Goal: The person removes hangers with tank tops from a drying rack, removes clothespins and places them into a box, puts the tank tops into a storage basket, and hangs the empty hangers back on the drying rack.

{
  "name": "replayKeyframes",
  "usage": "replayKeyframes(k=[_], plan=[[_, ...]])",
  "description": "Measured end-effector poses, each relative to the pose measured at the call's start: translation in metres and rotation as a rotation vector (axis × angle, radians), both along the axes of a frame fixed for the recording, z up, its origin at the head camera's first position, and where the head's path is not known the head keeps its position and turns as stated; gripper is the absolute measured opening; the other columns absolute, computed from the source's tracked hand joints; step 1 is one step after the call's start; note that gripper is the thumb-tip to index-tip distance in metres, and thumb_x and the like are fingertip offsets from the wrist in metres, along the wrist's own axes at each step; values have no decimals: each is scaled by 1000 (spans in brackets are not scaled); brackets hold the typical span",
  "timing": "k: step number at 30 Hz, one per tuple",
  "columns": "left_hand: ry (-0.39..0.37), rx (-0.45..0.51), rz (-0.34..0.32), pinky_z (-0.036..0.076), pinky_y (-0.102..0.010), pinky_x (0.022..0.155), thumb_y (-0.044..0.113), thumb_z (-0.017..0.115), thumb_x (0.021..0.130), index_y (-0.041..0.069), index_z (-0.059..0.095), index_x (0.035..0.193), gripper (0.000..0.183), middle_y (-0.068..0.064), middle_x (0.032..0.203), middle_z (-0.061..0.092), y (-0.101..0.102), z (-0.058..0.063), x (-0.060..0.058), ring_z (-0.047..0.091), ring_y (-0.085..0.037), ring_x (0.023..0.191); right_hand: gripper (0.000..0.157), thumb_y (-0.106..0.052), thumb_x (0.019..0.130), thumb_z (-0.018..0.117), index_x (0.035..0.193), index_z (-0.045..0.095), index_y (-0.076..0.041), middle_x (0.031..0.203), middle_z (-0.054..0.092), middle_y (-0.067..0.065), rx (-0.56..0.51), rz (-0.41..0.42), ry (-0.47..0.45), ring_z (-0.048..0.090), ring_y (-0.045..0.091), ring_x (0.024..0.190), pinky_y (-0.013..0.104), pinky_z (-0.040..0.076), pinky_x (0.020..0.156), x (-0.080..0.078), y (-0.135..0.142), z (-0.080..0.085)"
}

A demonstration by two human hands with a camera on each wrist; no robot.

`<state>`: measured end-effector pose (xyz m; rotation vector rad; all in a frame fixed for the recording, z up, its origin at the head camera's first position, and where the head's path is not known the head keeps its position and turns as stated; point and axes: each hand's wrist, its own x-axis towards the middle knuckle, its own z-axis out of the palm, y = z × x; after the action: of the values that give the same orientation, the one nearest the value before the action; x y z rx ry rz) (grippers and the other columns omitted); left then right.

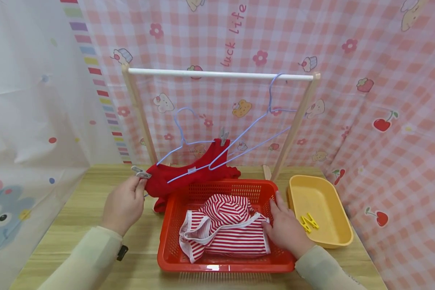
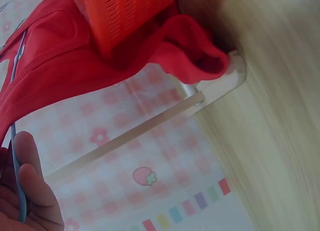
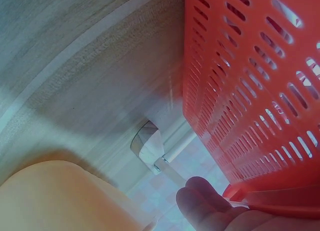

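Observation:
My left hand (image 1: pixel 125 205) grips one end of a light blue wire hanger (image 1: pixel 183 137), whose wire runs between the fingers in the left wrist view. A red sleeveless garment (image 1: pixel 195 177) hangs from this hanger, tilted behind the basket. Grey clothespins sit at its two shoulders, one clothespin (image 1: pixel 141 172) right beside my left fingers and another clothespin (image 1: pixel 223 137) on the far shoulder. My right hand (image 1: pixel 288 229) holds the right rim of a red plastic basket (image 1: pixel 228 266), thumb inside and fingers outside. Inside the basket lies a crumpled red-and-white striped garment (image 1: pixel 235 237).
A wooden rack with a white rod (image 1: pixel 217 74) stands behind the basket. Another blue hanger (image 1: pixel 270 96) hooks over the rod near its right end. To the right, a yellow tray (image 1: pixel 326 201) holds yellow clothespins (image 1: pixel 309 222). Checked cloth (image 1: pixel 210 36) hangs behind.

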<state>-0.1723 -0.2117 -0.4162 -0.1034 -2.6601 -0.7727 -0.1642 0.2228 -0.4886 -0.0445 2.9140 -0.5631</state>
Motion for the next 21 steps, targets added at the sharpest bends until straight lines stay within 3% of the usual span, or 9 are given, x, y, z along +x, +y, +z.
replayKeyframes(k=[6, 13, 21], plan=[[1, -6, -1, 45, -39, 67, 26, 47, 113, 9, 70, 120, 30, -8, 88, 69, 0, -9, 2, 57, -25, 73, 91, -43, 95, 75, 166, 28, -11, 179, -1, 8, 8, -3, -1, 33, 50, 153, 66, 43, 111, -1, 0, -1], [-36, -5, -10, 42, -35, 63, 25, 47, 112, 7, 69, 123, 30, -8, 89, 68, -1, -18, 5, 55, -23, 71, 91, -43, 94, 76, 166, 29, -11, 179, -1, 8, 9, 0, -1, 33, 50, 153, 65, 43, 112, -1, 0, 0], [-32, -33, -3, 51, -45, 69, 24, 48, 112, 9, 70, 120, 28, -10, 96, 74, -3, -29, 8, 63, -26, 77, 91, -42, 94, 75, 166, 29, -10, 179, -1, 9, 14, 0, 4, 33, 50, 153, 66, 42, 113, -2, -1, -1]])
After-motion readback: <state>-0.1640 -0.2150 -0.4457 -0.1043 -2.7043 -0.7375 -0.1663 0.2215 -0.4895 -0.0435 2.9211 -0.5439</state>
